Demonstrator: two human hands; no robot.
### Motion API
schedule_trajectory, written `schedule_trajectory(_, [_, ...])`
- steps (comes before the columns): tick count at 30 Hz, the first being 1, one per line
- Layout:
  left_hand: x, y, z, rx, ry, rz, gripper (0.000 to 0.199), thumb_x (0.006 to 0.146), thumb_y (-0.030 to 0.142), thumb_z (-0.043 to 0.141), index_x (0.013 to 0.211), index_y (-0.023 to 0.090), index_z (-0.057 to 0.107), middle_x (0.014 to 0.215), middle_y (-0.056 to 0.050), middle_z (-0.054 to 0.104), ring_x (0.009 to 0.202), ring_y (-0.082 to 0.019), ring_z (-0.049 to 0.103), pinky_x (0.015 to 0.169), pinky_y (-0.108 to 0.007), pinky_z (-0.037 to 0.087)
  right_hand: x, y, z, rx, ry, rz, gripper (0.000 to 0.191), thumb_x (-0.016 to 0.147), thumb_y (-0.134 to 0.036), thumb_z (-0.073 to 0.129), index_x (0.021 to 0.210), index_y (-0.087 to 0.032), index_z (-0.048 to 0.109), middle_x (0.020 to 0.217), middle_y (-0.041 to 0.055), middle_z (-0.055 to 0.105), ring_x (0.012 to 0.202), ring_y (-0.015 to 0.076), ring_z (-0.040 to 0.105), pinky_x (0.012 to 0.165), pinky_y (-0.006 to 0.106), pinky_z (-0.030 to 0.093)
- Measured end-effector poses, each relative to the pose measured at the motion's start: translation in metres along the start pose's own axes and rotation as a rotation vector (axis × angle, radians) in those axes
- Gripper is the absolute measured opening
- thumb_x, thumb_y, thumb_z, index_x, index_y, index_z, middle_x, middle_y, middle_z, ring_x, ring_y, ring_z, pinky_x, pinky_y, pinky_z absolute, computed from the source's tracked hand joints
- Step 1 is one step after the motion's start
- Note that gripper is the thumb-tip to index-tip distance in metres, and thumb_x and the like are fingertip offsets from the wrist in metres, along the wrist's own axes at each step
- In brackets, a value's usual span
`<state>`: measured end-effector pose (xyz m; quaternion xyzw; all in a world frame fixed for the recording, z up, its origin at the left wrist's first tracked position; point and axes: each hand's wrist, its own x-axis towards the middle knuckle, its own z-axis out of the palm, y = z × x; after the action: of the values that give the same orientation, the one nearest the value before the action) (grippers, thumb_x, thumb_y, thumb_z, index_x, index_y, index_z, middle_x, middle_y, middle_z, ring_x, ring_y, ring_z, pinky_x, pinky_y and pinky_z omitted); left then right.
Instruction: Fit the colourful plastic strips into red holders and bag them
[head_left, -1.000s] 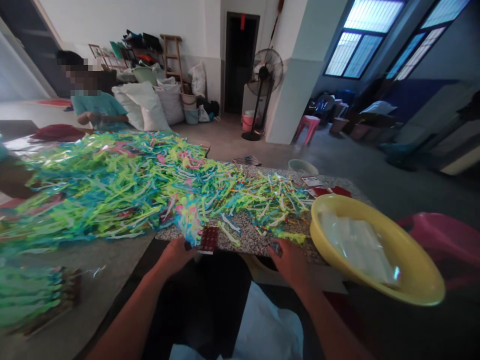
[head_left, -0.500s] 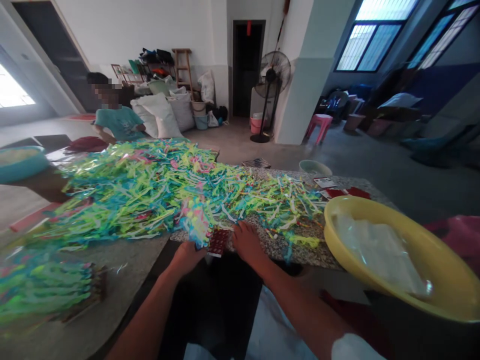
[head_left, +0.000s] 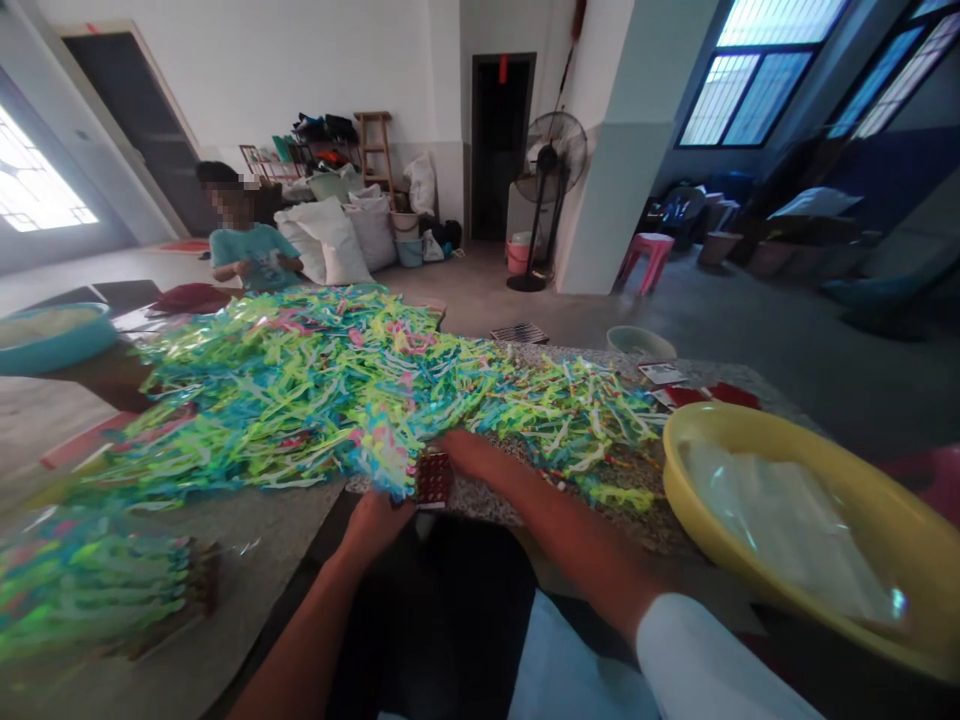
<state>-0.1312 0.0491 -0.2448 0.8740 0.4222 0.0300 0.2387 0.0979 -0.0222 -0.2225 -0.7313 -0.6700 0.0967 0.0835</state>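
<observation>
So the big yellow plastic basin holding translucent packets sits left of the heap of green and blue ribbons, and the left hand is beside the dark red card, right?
No: the head view shows the yellow basin of translucent packets right of the ribbon heap. The left hand is beside the dark red card, as you said.

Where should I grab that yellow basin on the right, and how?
I'd take the yellow basin by its rim, coming from outside with a two-handed hold at opposite sides, thumbs over the edge, fingers against the outer wall. It is wide, open and loaded with clear-wrapped white packs, so one side alone might tip. Mind the ribbons near its left side.
</observation>
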Motion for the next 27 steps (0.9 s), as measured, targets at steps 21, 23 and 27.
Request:
schedule_trajectory(21, [0.002, 0.002, 0.004, -0.099, -0.054, 0.066, 0.024, 0.081, 0.033, 0.064, 0.098, 0.017, 0.071, 0.086, -0.006, 0.074, 0.084, -0.023, 0.068, 0.072, -0.028, 0.046, -0.028, 0.116, -0.080, -0.167, 0.005, 0.473, 0.029, 0.088, -0.015, 0.056, 0.109, -0.016, 0.076, 0.117, 0.0164, 0.072, 0.108, 0.0258, 0.066, 0.091, 0.031, 0.046])
schedule_trajectory(23, [0.000, 0.002, 0.005, -0.157, -0.063, 0.096, 0.023, 0.080, 0.027, 0.063, 0.099, 0.017, 0.071, 0.090, -0.006, 0.075, 0.085, -0.022, 0.069, 0.074, -0.028, 0.048, -0.033, 0.106, -0.086, -0.179, 0.082, 0.513, 0.031, 0.093, -0.020, 0.051, 0.114, -0.017, 0.074, 0.113, 0.0158, 0.073, 0.105, 0.0258, 0.067, 0.088, 0.032, 0.047])
schedule_trajectory(27, [-0.003, 0.001, 0.009, -0.295, -0.072, 0.170, 0.032, 0.077, 0.020, 0.063, 0.108, 0.016, 0.070, 0.102, -0.006, 0.076, 0.094, -0.023, 0.069, 0.085, -0.030, 0.052, -0.049, 0.078, -0.100, -0.090, 0.362, 0.571, 0.033, 0.095, -0.026, 0.048, 0.120, -0.021, 0.070, 0.106, 0.0105, 0.074, 0.098, 0.0229, 0.068, 0.083, 0.029, 0.046])
